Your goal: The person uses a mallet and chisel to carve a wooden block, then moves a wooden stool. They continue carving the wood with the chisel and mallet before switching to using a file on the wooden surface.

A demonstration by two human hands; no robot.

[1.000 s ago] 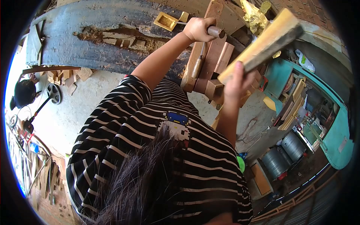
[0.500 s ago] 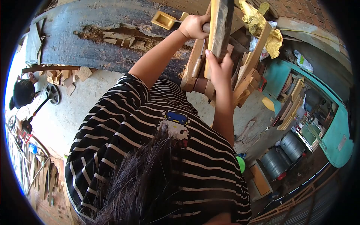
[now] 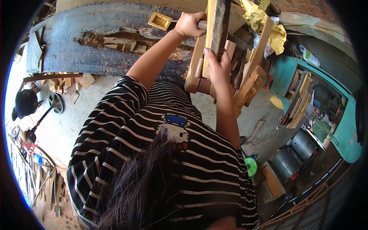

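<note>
My left hand [image 3: 189,25] is closed round a greyish round rod [image 3: 202,25] that meets the side of a long wooden bar [image 3: 216,32]. The bar is pale yellow on one face and dark on the other, and runs out of view at the top. My right hand [image 3: 219,68] grips its near end, thumb on top. Just left of that end is a wooden tool handle [image 3: 199,66] on a wooden stand [image 3: 191,83]. Left of my left hand, a small yellow rectangular box [image 3: 160,21] rests on a big dark log [image 3: 115,63].
The log has a ragged hollow [image 3: 122,40]. Wood offcuts [image 3: 253,82] and crumpled yellow sacking [image 3: 274,36] lie to the right. A teal cabinet [image 3: 347,134] and metal drums [image 3: 287,163] stand further right. Another person [image 3: 26,103] is at far left, near a wheeled tool [image 3: 56,103].
Both hands and the wooden bar have shifted slightly left in view. The grips look the same, and the whole scene has tilted a little with the camera.
</note>
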